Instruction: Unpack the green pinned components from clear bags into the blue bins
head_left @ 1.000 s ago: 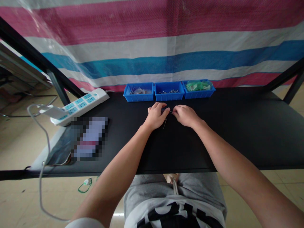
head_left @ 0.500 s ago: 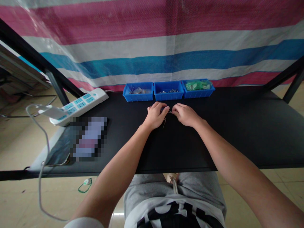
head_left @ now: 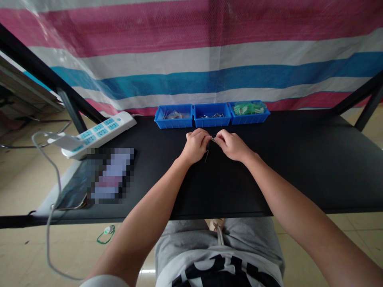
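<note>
My left hand [head_left: 195, 146] and my right hand [head_left: 231, 144] meet over the middle of the black table [head_left: 299, 167], fingers curled and pinched together. Between the fingertips a small metal piece [head_left: 213, 140] shows. A thin metal pin [head_left: 206, 156] hangs or lies just under the left hand. Beyond the hands stand three blue bins in a row: the left bin [head_left: 173, 116] with clear packets, the middle bin [head_left: 212, 114] with thin metal parts, the right bin [head_left: 249, 112] with green parts.
A white power strip [head_left: 98, 132] with a grey cable lies at the table's left end. A blurred flat object [head_left: 110, 173] lies in front of it. A striped tarp hangs behind the table. Black frame bars rise at both sides.
Both hands have closed in slightly on the small metal piece, fingers curling tighter. The view shifted a little. Nothing else moved.
</note>
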`<state>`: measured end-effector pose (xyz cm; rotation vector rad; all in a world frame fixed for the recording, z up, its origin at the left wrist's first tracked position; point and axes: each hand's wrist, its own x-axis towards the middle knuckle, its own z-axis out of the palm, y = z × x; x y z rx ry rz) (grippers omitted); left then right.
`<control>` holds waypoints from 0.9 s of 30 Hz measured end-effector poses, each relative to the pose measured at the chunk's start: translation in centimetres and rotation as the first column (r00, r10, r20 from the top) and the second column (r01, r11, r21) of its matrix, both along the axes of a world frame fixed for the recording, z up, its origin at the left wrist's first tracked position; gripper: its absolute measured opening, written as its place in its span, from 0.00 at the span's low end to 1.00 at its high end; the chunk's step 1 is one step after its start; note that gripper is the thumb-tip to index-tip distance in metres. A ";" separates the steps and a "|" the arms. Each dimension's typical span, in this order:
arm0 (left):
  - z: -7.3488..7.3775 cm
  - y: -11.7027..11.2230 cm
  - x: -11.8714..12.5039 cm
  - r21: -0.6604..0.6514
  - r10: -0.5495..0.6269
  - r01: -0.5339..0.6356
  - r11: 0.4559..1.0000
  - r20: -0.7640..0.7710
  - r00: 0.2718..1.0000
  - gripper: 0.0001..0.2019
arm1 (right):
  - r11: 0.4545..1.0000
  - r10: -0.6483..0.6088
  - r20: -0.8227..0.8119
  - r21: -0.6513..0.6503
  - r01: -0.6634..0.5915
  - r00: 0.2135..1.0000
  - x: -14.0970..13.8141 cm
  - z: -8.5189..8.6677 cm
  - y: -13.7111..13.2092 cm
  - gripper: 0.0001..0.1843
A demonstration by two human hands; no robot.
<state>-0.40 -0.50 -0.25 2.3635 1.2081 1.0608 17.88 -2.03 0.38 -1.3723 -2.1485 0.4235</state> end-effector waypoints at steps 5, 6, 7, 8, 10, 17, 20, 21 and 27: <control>0.0 0.0 0.0 -0.002 0.029 -0.029 1.000 0.016 0.999 0.06 | 0.997 0.061 -0.165 -0.025 -0.066 0.984 0.0 -0.3 0.1 0.12; 0.0 -0.1 0.0 -0.012 0.035 -0.035 0.999 0.017 0.999 0.05 | 0.997 0.068 -0.196 -0.019 -0.073 0.978 0.0 -0.3 0.1 0.12; 0.0 -0.1 0.0 -0.025 0.038 -0.038 0.999 0.019 0.999 0.05 | 0.997 0.069 -0.222 -0.011 -0.073 0.973 -0.1 -0.3 0.1 0.11; 0.0 -0.2 0.0 -0.037 0.040 -0.039 0.999 0.023 0.999 0.05 | 0.998 0.067 -0.243 0.000 -0.069 0.968 -0.1 -0.2 0.0 0.10; 0.0 -0.2 0.0 -0.056 0.033 -0.031 0.998 0.039 0.999 0.10 | 0.998 0.056 -0.275 0.023 -0.051 0.960 -0.2 -0.1 -0.1 0.09; 0.1 -0.1 0.0 -0.063 -0.065 0.066 0.996 0.014 0.998 0.20 | 0.998 0.031 -0.320 0.061 -0.012 0.947 -0.3 0.1 -0.3 0.05; 0.1 0.0 0.0 -0.068 -0.061 0.061 0.996 -0.002 0.998 0.20 | 0.999 0.023 -0.354 0.030 -0.013 0.935 -0.3 -0.2 -0.3 0.06; 0.1 0.1 -0.1 -0.062 -0.052 0.052 0.997 0.000 0.999 0.18 | 1.000 0.017 -0.375 0.016 -0.012 0.927 -0.3 -0.3 -0.2 0.06; -0.1 0.2 -0.1 -0.052 0.031 -0.029 0.998 0.032 0.999 0.09 | 0.997 -0.028 -0.562 -0.079 -0.020 0.826 -0.2 -0.7 0.0 0.13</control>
